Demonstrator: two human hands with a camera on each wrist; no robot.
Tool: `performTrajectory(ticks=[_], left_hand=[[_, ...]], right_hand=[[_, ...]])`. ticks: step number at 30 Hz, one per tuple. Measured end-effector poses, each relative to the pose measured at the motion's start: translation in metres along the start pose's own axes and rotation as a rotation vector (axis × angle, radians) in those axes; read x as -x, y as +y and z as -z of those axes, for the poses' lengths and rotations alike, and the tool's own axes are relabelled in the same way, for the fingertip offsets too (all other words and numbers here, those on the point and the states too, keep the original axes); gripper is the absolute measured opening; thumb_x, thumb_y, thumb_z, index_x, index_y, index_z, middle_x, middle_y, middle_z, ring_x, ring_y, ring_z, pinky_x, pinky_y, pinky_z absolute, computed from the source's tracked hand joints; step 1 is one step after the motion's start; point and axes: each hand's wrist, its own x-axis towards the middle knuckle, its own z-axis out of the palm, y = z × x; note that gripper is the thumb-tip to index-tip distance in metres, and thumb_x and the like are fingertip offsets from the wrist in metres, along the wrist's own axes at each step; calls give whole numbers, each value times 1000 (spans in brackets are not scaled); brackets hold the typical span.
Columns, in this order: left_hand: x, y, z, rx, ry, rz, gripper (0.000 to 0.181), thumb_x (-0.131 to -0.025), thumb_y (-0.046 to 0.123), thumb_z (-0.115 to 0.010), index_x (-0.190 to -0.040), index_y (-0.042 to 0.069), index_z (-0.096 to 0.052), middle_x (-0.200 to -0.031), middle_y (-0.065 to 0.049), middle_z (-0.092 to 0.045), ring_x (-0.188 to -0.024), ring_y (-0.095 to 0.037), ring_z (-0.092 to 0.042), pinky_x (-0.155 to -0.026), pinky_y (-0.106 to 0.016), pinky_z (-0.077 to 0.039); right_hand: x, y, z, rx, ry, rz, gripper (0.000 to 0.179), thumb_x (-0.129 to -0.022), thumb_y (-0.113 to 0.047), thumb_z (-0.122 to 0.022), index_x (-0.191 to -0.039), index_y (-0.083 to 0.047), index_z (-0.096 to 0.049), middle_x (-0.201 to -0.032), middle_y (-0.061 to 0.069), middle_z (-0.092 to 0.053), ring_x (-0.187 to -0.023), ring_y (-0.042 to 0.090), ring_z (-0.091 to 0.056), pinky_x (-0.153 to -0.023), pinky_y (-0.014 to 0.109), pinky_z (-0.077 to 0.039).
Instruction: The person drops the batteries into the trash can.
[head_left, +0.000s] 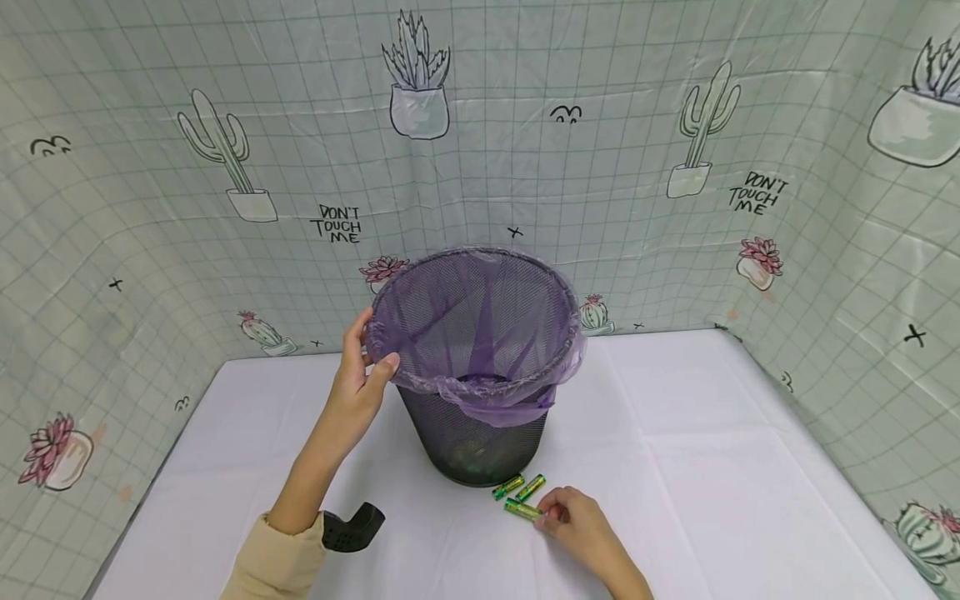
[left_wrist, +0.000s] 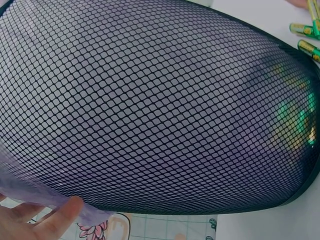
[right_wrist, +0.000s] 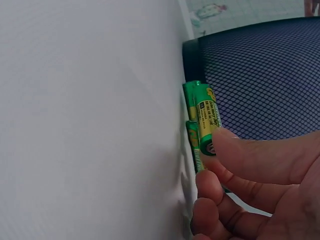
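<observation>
A black mesh wastebasket (head_left: 472, 446) stands upright, lined with a thin purple plastic bag (head_left: 506, 410) folded over its rim. My left hand (head_left: 358, 385) grips the rim on the left side, thumb over the edge and fingers outside. By the basket's foot, my right hand (head_left: 579, 527) pinches one end of a green and yellow battery (right_wrist: 206, 112) between thumb and fingers. Two more such batteries, one at the left (head_left: 507, 487) and one at the right (head_left: 531, 487), lie just beyond it. Through the mesh in the left wrist view, green and yellow shapes (left_wrist: 300, 122) show at the basket's bottom.
A white cloth (head_left: 675, 467) covers the table. Behind and on both sides hangs a pale grid-patterned curtain (head_left: 480, 175) printed with potted cacti, close behind the basket. A black bracket (head_left: 354, 528) sticks out from the left sleeve over the table.
</observation>
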Motion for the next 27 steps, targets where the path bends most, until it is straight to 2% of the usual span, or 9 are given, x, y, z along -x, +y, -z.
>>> performTrajectory(ticks=[9, 19, 23, 27], left_hand=[[-1, 0, 0, 9, -3, -8, 67, -94, 19, -43, -149, 12, -5, -140, -22, -25, -121, -37, -39, -92, -51, -38], [0, 1, 0, 10, -8, -5, 67, -94, 19, -43, -149, 12, -4, -141, -22, -23, -123, -39, -37, -93, -53, -38], [0, 1, 0, 14, -8, -2, 67, -94, 19, -43, -149, 12, -4, -141, -22, -24, -123, -39, -37, -93, -52, -38], [0, 1, 0, 20, -9, -1, 67, -94, 19, -43, -149, 13, -4, -141, -21, -24, -123, -38, -38, -93, -51, -38]], right_hand=[[1, -9, 14, -32, 66, 17, 5, -79, -2, -65, -83, -4, -63, -70, -2, -51, -62, 1, -40, -56, 19, -37], [7, -37, 41, -58, 151, -22, 9, -82, -5, -66, -89, -9, -64, -72, -4, -52, -65, 2, -43, -60, 18, -38], [10, -47, 54, -53, 190, 32, 10, -82, -5, -66, -90, -10, -64, -74, -5, -52, -67, 1, -44, -61, 18, -39], [14, -56, 66, -52, 229, 125, 11, -83, -5, -65, -92, -11, -64, -76, -7, -53, -70, 1, -45, -61, 19, -40]])
